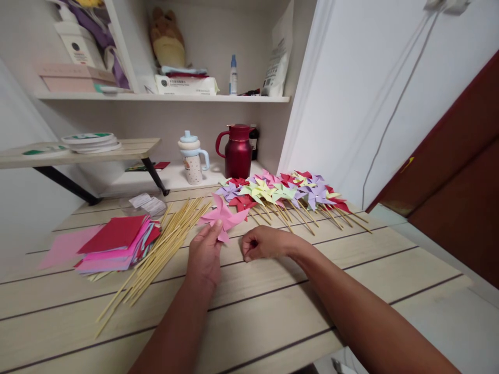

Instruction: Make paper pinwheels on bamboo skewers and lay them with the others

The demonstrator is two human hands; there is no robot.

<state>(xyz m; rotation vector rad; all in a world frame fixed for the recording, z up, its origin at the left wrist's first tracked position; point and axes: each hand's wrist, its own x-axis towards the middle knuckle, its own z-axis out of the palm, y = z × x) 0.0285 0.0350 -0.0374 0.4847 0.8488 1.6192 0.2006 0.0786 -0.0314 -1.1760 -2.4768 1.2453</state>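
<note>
A pink paper pinwheel with pointed blades (223,214) is in the left hand (206,252), lifted over the pale wooden counter with dark lines (268,311). The hand has it by a lower blade, near the centre, perhaps so that the folds cannot open while the other blades remain free and uncrushed. The grip here is narrow: the thumb lies in front and pinches the paper against the fingers behind. If a stick is behind this pinwheel, I cannot tell.

The right hand (268,243) is just beside, low over the counter, with its fingers curled. The tips of its thumb and forefinger appear pressed together; whether something very small is between them, I cannot tell.

To the left lies a loose bundle of thin yellowish wooden sticks (167,252), and beside it a stack of coloured paper sheets with red on top (113,234). Both seem to be placed there for easy reach of the left hand. Farther back, many-coloured paper pinwheels on sticks (286,193) lie in a heap, most sticks toward the person, probably so that the blades rest together and the front of the counter has room for the hands.
</note>
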